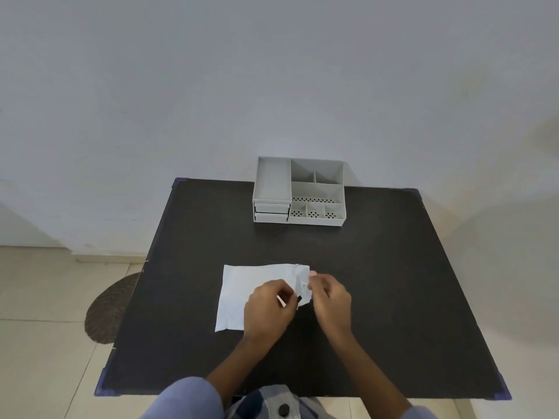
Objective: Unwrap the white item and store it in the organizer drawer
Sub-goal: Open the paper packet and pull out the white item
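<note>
A dark square table (378, 282) stands against a pale wall. At its far edge sits a grey organizer (299, 192), open compartments on top and two shut drawers (271, 212) stacked at its left front. Near the table's front lies a white paper wrapping (239, 294), partly unfolded flat. The left hand (267, 311) is curled, pinching a small dark-tipped item at the wrapping's right edge. The right hand (331, 300) pinches the crumpled paper there.
</note>
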